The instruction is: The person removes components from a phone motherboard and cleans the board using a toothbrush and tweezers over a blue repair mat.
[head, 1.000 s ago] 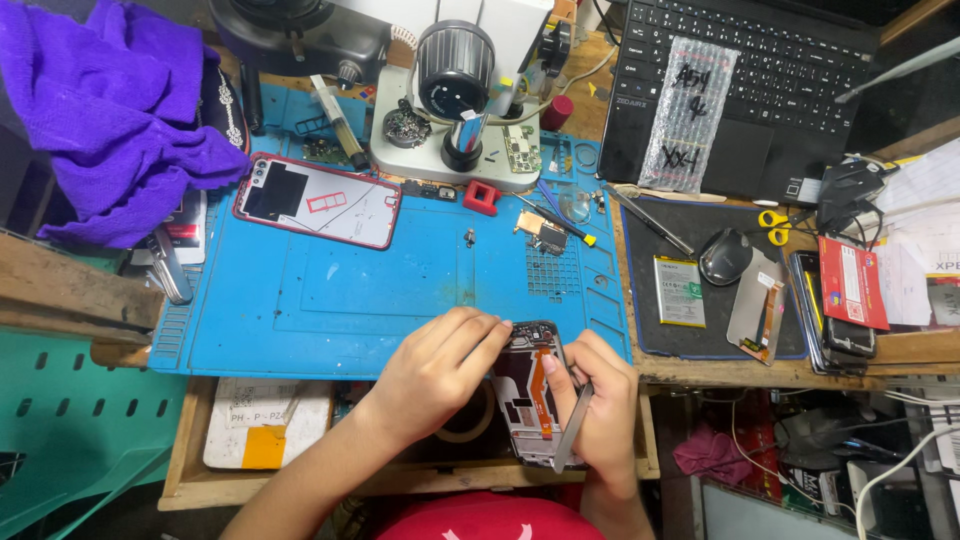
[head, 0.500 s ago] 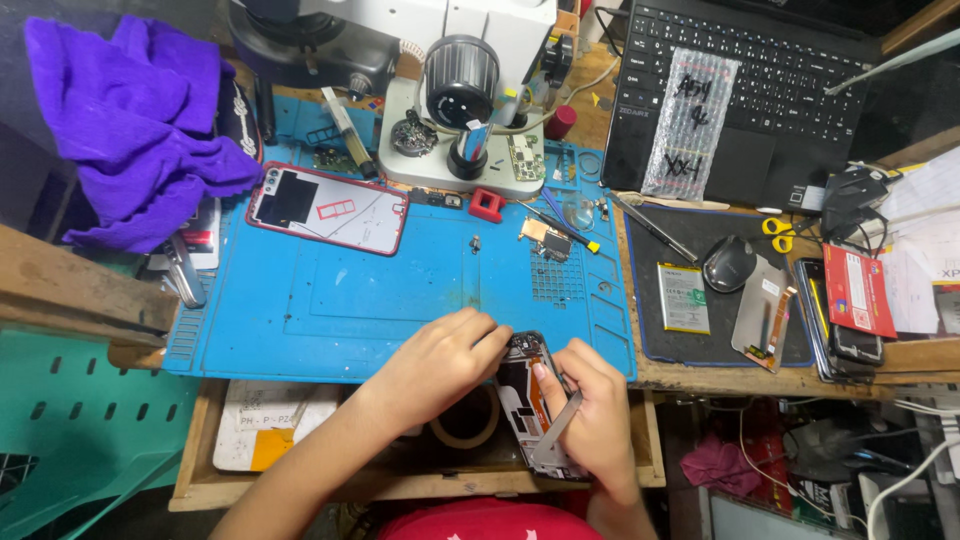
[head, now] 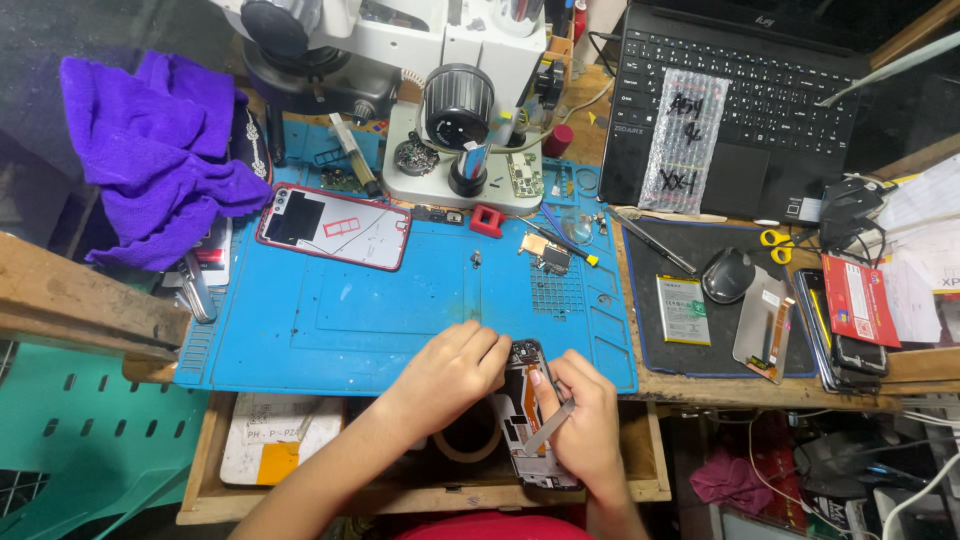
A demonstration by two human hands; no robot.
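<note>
An opened phone (head: 527, 415) with its back off and its insides bare lies at the near edge of the blue work mat (head: 380, 310). My left hand (head: 450, 372) grips its upper left side, fingers curled over the top. My right hand (head: 583, 422) rests on its right side and pinches thin metal tweezers (head: 548, 430) that slant down across the phone's middle. Most of the phone's lower half shows between the two hands.
A phone back cover (head: 333, 226) with a red rim lies at the mat's far left, a microscope base (head: 462, 140) behind it, a purple cloth (head: 160, 150) at far left. A laptop (head: 745, 100), mouse (head: 728, 275), battery (head: 684, 309) and scissors (head: 775, 239) sit right. Tape roll (head: 466, 437) lies in the open drawer.
The camera has tilted so the bench sits lower in view. Both hands have stayed on the phone, with the right hand and tweezers shifting slightly over it.
</note>
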